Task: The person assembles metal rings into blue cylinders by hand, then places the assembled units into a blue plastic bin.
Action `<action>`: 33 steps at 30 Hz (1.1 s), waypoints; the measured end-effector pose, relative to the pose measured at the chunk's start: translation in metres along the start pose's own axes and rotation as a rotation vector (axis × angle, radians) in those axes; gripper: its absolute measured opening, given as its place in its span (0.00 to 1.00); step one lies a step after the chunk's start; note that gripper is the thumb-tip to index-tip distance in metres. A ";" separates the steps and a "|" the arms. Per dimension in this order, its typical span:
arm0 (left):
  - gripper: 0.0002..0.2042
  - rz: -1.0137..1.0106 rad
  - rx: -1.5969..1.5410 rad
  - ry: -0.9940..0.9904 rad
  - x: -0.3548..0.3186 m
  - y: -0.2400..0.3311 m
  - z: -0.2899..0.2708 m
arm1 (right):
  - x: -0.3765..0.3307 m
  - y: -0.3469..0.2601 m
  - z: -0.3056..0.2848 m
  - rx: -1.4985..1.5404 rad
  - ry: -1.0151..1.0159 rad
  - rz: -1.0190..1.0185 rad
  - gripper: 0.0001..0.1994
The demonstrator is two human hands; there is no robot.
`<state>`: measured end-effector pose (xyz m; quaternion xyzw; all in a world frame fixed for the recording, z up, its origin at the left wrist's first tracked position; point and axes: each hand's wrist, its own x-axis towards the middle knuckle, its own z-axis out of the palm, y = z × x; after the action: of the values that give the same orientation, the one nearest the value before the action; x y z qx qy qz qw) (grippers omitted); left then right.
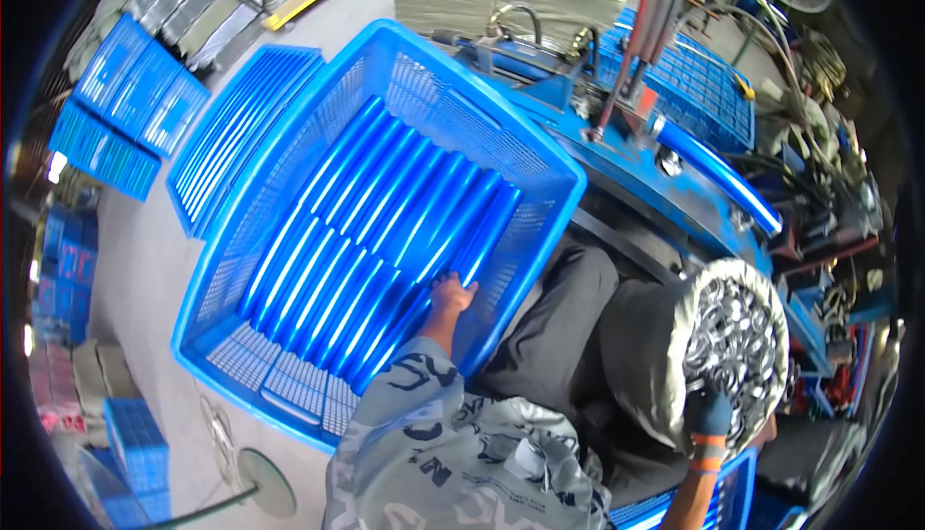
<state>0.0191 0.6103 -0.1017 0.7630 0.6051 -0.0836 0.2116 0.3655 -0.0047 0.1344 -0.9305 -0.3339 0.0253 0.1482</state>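
Observation:
My left hand (451, 296) is bare and reaches into a large blue plastic basket (551, 159). Its fingers and thumb close over a shiny blue tube (487, 226) on the right side of the load. Several more blue tubes (332, 265) lie side by side there in two rows. On the right, my right hand (711, 414), in a dark glove with an orange cuff, dips into an open sack (641, 357). Silvery metal rings (734, 332) fill the sack's mouth, and the glove's fingertips are hidden among them.
A blue machine bench (636, 169) with red-handled levers runs along the right; another blue tube (723, 178) sits on it. A slatted blue crate (246, 135) stands left of the basket. Stacked blue crates (140, 87) are farther left. A round plate (268, 484) is at lower left.

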 end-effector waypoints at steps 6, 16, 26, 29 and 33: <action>0.44 0.099 -0.351 0.068 -0.030 0.047 -0.013 | -0.033 -0.015 -0.033 0.052 0.168 -0.131 0.19; 0.46 0.668 -0.769 0.373 -0.068 0.161 -0.128 | -0.047 -0.026 -0.083 1.061 0.146 0.426 0.20; 0.39 1.658 -0.085 0.015 -0.290 0.353 -0.293 | -0.048 -0.080 -0.103 2.011 0.437 0.091 0.36; 0.35 1.634 0.034 -0.010 -0.305 0.342 -0.304 | -0.055 -0.076 -0.112 2.031 0.453 0.056 0.35; 0.34 1.678 0.030 0.027 -0.311 0.340 -0.320 | -0.059 -0.070 -0.115 1.810 0.509 0.134 0.39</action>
<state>0.2249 0.4099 0.3800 0.9636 -0.1621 0.1028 0.1862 0.2937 -0.0199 0.2619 -0.4564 -0.0908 0.0794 0.8815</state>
